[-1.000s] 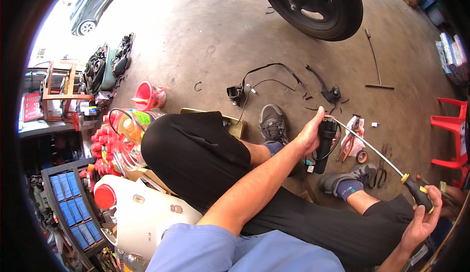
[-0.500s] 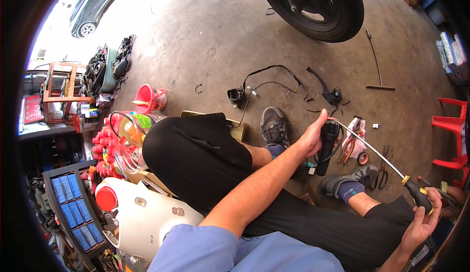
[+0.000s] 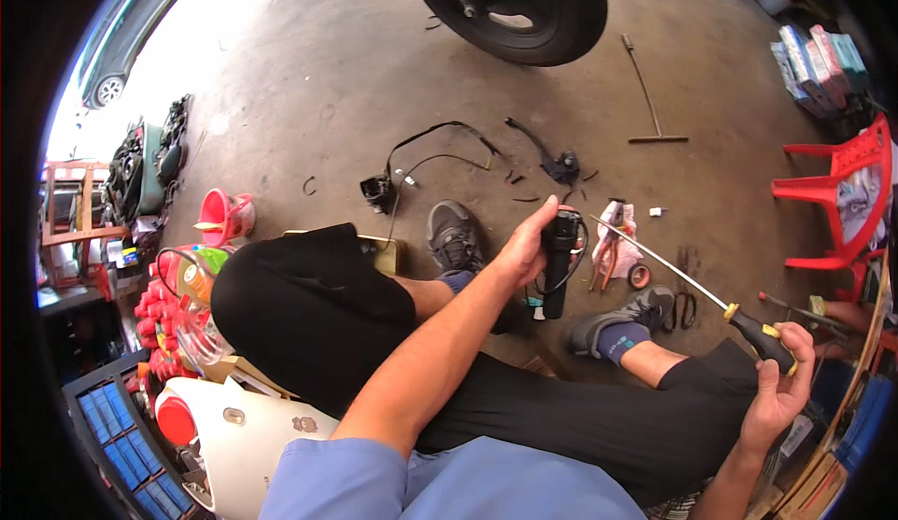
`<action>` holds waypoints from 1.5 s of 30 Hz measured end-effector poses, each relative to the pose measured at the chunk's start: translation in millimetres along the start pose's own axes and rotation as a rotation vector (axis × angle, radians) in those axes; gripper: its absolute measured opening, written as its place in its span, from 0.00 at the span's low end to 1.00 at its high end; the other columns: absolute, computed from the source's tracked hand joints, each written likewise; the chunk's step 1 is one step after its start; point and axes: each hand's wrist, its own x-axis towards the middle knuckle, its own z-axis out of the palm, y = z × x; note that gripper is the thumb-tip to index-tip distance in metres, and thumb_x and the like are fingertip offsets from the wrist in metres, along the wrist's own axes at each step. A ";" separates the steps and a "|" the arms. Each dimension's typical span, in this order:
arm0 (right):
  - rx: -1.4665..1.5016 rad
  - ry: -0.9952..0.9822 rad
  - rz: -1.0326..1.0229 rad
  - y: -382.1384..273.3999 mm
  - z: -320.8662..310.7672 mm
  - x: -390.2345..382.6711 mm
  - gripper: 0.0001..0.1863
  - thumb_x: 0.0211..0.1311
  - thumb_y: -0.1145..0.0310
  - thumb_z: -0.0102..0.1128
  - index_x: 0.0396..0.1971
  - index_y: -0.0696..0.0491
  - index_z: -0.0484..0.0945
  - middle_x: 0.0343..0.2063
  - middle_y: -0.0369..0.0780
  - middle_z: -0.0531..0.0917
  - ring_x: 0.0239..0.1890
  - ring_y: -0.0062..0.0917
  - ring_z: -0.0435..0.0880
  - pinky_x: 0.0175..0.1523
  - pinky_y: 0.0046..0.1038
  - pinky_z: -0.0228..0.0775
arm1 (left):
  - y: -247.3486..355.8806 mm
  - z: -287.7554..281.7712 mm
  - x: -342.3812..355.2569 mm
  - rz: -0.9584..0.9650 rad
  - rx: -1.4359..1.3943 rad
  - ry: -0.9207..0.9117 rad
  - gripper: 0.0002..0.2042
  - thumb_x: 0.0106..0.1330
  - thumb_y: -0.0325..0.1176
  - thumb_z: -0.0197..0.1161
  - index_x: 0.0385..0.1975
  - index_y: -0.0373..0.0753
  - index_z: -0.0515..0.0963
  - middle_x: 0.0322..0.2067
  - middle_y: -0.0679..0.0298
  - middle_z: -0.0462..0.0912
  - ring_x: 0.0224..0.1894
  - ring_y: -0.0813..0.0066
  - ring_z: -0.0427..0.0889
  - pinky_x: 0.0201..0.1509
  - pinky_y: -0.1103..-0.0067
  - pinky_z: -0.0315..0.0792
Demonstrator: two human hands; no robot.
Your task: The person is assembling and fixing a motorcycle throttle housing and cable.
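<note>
My left hand (image 3: 526,256) is closed around a black handlebar grip (image 3: 558,281) with a thin cable looping along its right side. The grip stands nearly upright over the gap between my shoes. Off to the right, my right hand (image 3: 784,380) pinches the yellow-and-black handle of a long screwdriver (image 3: 687,280). Its shaft slants up and left, and the tip sits a little right of the grip's upper end, seemingly apart from it. On the floor beyond lie a black switch housing with wiring (image 3: 378,191) and a black lever bracket (image 3: 561,166).
Pliers (image 3: 610,256) on a pink cloth, a tape roll (image 3: 639,276) and scissors (image 3: 687,307) lie by my right shoe. Farther off are a T-handle wrench (image 3: 658,137) and a scooter wheel (image 3: 524,15). Red chair (image 3: 832,197) right; pink bucket (image 3: 227,218) and white panel (image 3: 253,436) left.
The whole view has shifted, moving the scene leftward. The screwdriver's tip has come away from the upper end of the handlebar grip, toward the right. Both hands keep their holds.
</note>
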 end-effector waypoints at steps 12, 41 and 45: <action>0.028 -0.025 -0.012 -9.7 0.7 -5.0 0.15 0.64 0.72 0.61 0.50 0.58 0.73 0.50 0.45 0.73 0.54 0.28 0.72 0.63 0.29 0.62 | -5.0 15.4 -1.8 0.103 0.244 0.130 0.12 0.74 0.34 0.54 0.53 0.39 0.72 0.36 0.61 0.81 0.33 0.71 0.84 0.34 0.75 0.80; -0.401 -0.264 -0.231 -28.7 -3.2 10.6 0.16 0.60 0.73 0.63 0.48 0.59 0.74 0.47 0.49 0.75 0.44 0.39 0.79 0.51 0.34 0.72 | -15.6 11.2 2.4 0.287 0.779 0.279 0.11 0.72 0.33 0.56 0.49 0.35 0.72 0.30 0.62 0.80 0.26 0.75 0.82 0.27 0.77 0.75; -0.529 -0.377 -0.287 -41.2 3.6 18.3 0.23 0.49 0.82 0.65 0.49 0.58 0.75 0.42 0.48 0.76 0.42 0.42 0.79 0.47 0.37 0.73 | -19.1 3.4 7.9 0.400 0.901 0.355 0.12 0.71 0.33 0.56 0.48 0.35 0.72 0.30 0.60 0.81 0.26 0.75 0.81 0.29 0.77 0.75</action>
